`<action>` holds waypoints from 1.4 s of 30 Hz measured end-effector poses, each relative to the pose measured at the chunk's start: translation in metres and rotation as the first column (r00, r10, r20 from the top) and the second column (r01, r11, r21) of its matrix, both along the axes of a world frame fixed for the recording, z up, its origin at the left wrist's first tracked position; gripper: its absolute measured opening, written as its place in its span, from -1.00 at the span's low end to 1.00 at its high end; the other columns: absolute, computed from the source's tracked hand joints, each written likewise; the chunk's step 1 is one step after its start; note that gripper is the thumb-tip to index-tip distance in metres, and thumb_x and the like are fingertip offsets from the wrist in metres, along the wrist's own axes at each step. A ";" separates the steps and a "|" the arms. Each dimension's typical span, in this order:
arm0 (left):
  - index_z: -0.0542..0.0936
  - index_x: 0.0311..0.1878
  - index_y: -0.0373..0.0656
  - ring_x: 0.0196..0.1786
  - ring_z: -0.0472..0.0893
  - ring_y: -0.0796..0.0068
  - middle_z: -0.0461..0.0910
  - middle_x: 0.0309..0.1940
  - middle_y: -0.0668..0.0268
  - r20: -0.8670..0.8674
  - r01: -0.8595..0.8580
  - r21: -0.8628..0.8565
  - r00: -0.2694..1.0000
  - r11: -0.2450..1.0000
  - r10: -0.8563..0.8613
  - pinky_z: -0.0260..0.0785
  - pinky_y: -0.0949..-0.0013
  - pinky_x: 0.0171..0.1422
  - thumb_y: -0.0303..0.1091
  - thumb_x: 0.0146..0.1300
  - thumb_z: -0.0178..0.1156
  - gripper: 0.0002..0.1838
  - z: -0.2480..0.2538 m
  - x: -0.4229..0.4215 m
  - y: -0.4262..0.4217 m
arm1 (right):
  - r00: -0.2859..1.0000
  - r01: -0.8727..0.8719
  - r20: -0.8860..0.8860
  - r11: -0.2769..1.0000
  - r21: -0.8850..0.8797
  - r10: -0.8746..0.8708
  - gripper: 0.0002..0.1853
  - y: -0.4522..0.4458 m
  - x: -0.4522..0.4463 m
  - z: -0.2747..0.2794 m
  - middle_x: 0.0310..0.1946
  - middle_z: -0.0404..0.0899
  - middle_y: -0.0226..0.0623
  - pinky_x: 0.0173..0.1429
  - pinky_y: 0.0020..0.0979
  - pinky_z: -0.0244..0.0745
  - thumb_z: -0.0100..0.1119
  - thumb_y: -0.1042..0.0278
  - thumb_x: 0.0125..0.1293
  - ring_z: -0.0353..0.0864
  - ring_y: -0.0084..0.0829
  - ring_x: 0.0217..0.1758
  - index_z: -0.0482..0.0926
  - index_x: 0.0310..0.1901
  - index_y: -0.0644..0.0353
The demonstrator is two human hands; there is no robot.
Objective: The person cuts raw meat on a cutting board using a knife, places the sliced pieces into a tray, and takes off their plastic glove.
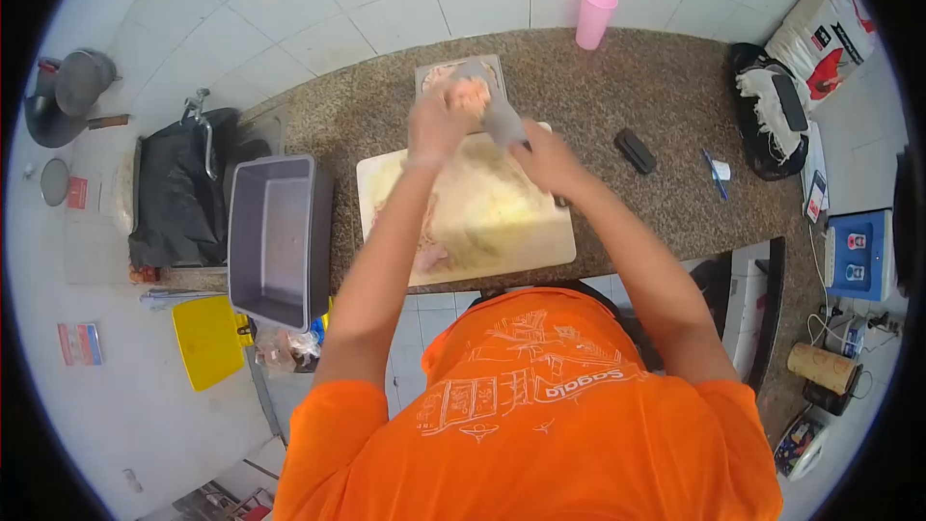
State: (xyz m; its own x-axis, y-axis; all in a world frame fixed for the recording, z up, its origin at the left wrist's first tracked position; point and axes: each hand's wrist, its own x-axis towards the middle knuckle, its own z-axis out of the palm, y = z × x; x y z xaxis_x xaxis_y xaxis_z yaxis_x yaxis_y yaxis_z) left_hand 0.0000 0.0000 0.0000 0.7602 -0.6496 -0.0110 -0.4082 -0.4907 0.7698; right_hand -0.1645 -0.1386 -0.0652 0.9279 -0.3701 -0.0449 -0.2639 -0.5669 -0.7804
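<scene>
My right hand (550,162) is wrapped round the handle of a wide-bladed knife (503,122), above the back edge of a pale cutting board (502,222). Chopped pinkish meat (470,96) rests on the blade, and my left hand (439,127) is against it, its fingers blurred. Just beneath and behind the hands stands a clear rectangular container (500,70) with similar meat inside. More pieces of meat (431,256) lie on the left part of the board.
A deep grey bin (273,236) stands left of the board, beside a sink covered with black plastic (183,198). A pink cup (595,17) is at the back wall. Right of the board lie a black case (635,151) and a blue pen (715,175).
</scene>
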 end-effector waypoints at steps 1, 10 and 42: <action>0.71 0.28 -0.12 0.02 0.78 0.22 0.81 0.01 0.06 -0.110 -0.006 -0.042 0.994 0.999 0.001 0.58 0.24 0.19 -0.31 0.30 0.36 -0.53 -0.005 0.018 -0.008 | 0.998 0.016 -0.063 0.994 -0.108 -0.023 -0.32 -0.006 0.022 0.005 0.13 0.66 0.26 0.10 0.16 0.63 0.23 0.14 0.50 0.76 0.22 0.10 0.31 0.58 0.05; 0.71 0.18 -0.33 -0.08 0.75 0.25 0.77 -0.07 0.04 0.015 -0.070 -0.088 0.997 0.994 0.072 0.61 0.22 0.05 -0.30 0.40 0.33 -0.62 -0.014 0.056 0.007 | 0.988 -0.058 -0.145 0.752 -0.656 -0.050 -0.37 0.005 0.012 0.009 -0.04 0.65 0.10 -0.13 0.02 0.74 0.12 0.39 0.45 0.81 0.04 -0.14 0.35 0.56 0.11; 0.71 0.15 -0.10 0.28 0.62 -0.09 0.72 0.15 0.09 0.735 0.151 0.079 0.659 0.985 -0.160 0.38 -0.22 0.35 -0.07 0.39 0.24 -0.59 -0.031 0.040 -0.073 | 0.918 0.396 0.016 0.917 -0.038 -0.396 -0.49 -0.051 -0.103 -0.011 -0.17 0.68 -0.31 0.01 -0.43 0.51 0.18 0.44 0.57 0.54 -0.55 -0.20 0.48 0.51 0.23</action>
State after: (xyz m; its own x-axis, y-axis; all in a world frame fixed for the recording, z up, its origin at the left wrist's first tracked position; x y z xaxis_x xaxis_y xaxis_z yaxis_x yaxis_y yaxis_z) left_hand 0.0399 -0.0727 -0.0308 0.4108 -0.7623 0.5001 -0.9104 -0.3727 0.1796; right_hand -0.2670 -0.1894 -0.0765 0.7053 -0.7087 -0.0156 -0.4671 -0.4480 -0.7623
